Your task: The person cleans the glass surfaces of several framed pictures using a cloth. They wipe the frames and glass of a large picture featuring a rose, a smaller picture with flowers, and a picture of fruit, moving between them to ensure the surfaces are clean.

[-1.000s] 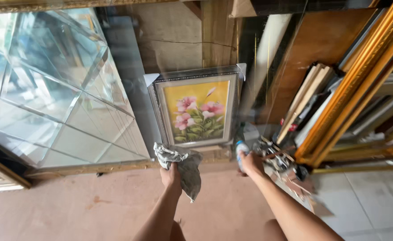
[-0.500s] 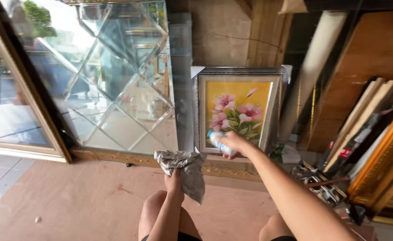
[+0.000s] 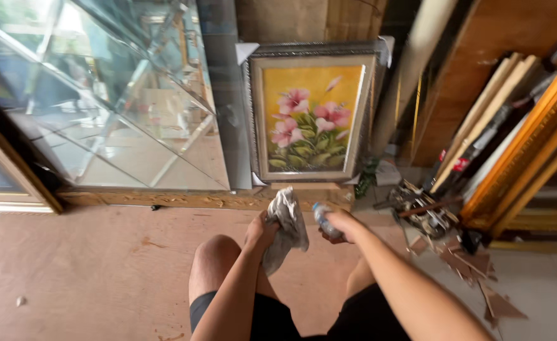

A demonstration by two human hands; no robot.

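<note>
Crouching before a framed flower painting, the left hand grips a crumpled grey rag while the right hand closes around what seems a small bottle

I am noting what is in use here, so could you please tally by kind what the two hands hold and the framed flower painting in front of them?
Crumpled grey cloth, in the left hand: 1
Small clear bottle, in the right hand: 1
Framed flower painting, leaning upright: 1
Total: 3
</note>
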